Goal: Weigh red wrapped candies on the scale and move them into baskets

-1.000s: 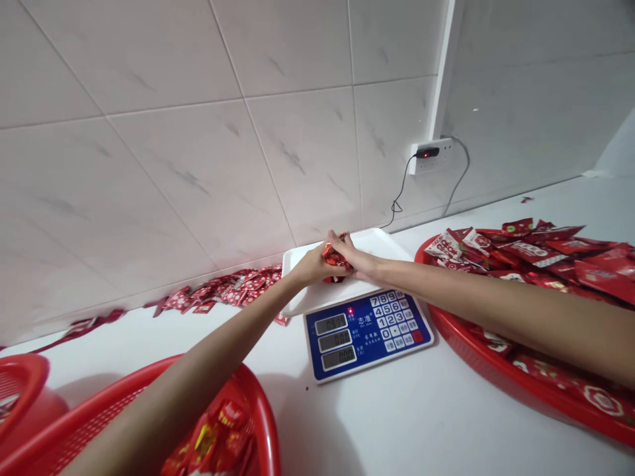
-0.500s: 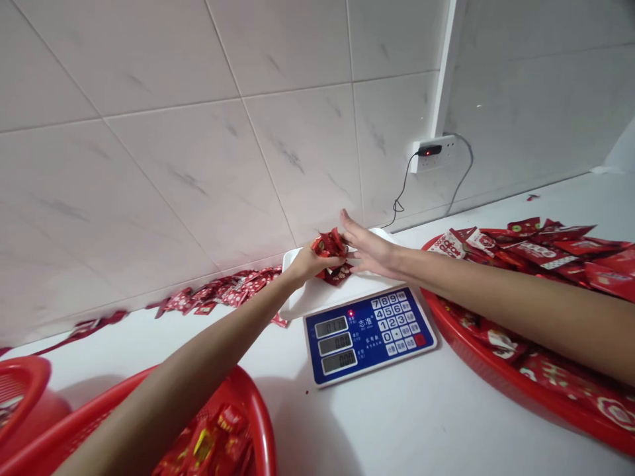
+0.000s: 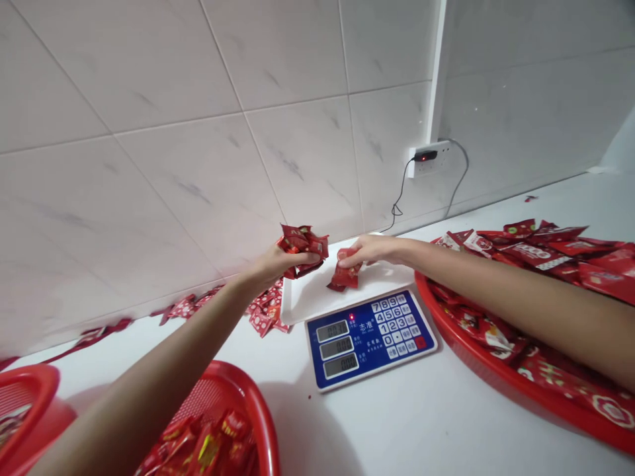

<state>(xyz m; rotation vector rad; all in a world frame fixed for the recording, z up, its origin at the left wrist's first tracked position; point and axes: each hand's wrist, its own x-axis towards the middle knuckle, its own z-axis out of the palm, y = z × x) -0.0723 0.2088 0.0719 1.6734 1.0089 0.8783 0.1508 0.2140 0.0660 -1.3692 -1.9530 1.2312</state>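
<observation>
Left hand [image 3: 275, 262] clenched around a bunch of red sachets [image 3: 302, 243], held up just over the white tray [image 3: 307, 297]; right hand [image 3: 372, 250] rests on more sachets [image 3: 346, 274] lying on that tray, grip impossible to call, with the digital scale [image 3: 370, 340] right in front!
</observation>
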